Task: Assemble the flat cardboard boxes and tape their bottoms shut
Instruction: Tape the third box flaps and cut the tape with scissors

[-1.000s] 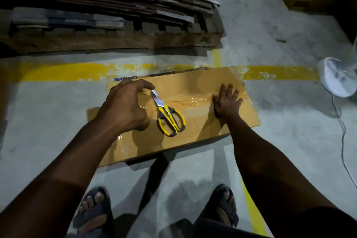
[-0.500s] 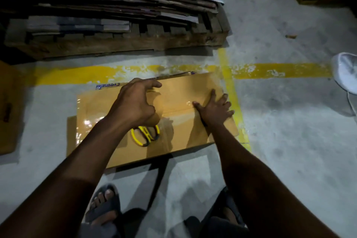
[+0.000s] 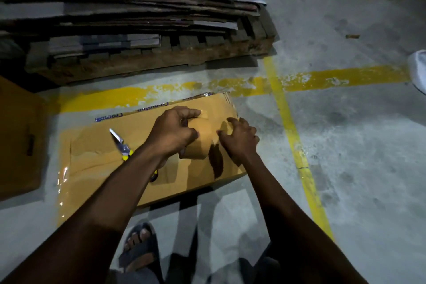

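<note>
The cardboard box [image 3: 92, 152] lay on the floor with its closed flaps facing up. Clear tape glinted at its left end.

1. Left hand [image 3: 174, 131]: this hand had travelled from the box's middle to its right half. The fingers were curled around the tape roll [image 3: 193, 147], which was held just above the box top.
2. Right hand [image 3: 239, 138]: half a second earlier this hand pressed flat on the box. It had since lifted, with fingers bent and spread apart and the thumb pointing at the roll. Contact with the tape end could not be determined.
3. Scissors [image 3: 119, 143]: these lay on the box top. They were previously to the right of the left hand and were now to its left, with the handles partly hidden under the forearm.

Judgement: the pressing-down stroke appeared finished, and a fresh length of tape was probably about to be drawn at the box's right end. A stack of flat cardboard [image 3: 138, 18] waited beyond the box's far edge.
</note>
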`<state>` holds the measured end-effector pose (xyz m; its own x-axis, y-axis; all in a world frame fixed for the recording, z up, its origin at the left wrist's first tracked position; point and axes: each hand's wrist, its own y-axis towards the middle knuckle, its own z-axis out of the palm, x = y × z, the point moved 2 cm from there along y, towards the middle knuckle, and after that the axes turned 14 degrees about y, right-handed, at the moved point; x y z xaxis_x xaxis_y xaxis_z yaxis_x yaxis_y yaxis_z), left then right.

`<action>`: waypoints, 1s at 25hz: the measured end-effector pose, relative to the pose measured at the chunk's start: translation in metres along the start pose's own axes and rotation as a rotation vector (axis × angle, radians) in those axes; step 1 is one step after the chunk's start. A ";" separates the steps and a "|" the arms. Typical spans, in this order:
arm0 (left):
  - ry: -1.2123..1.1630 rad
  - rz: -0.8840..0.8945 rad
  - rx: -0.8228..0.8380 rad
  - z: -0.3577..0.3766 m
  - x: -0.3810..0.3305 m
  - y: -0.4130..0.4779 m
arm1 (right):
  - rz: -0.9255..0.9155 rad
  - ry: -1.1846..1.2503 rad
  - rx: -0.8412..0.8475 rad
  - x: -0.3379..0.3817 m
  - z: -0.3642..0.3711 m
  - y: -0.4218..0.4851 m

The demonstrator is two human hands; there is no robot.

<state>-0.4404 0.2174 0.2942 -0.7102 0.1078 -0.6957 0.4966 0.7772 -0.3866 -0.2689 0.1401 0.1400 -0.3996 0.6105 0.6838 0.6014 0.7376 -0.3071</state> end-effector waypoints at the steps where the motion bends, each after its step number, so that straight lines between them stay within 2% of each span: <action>1: -0.048 -0.009 -0.001 0.006 0.001 0.006 | -0.043 0.215 -0.025 -0.002 -0.009 0.001; 4: -0.208 -0.054 0.004 0.028 -0.001 0.039 | -0.097 0.869 0.049 -0.003 -0.025 0.005; 6: -0.315 -0.061 0.023 0.043 -0.013 0.067 | -0.159 1.007 0.104 -0.002 -0.028 0.015; 9: -0.544 -0.067 0.079 0.070 -0.030 0.107 | -0.191 0.948 0.189 -0.007 -0.030 0.027; 11: -0.584 -0.069 0.109 0.087 -0.029 0.133 | -0.195 0.875 0.130 -0.010 -0.031 0.039; 13: -0.484 -0.055 0.100 0.097 -0.028 0.156 | -0.240 0.797 -0.034 -0.014 -0.042 0.050; 15: -0.396 -0.011 0.041 0.098 -0.029 0.179 | -0.244 0.806 -0.132 -0.018 -0.055 0.055; 17: -0.309 0.004 0.070 0.102 -0.025 0.211 | -0.216 0.773 -0.206 -0.026 -0.057 0.069; 21: -0.078 0.082 0.191 0.111 -0.005 0.249 | -0.208 0.772 -0.197 -0.033 -0.053 0.084; 25: -0.005 0.060 0.247 0.103 0.015 0.261 | -0.195 0.745 -0.209 -0.025 -0.054 0.082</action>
<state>-0.2702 0.3582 0.1206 -0.6737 0.1451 -0.7246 0.6447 0.5948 -0.4803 -0.1722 0.1698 0.1339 0.0122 0.0676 0.9976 0.7151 0.6967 -0.0560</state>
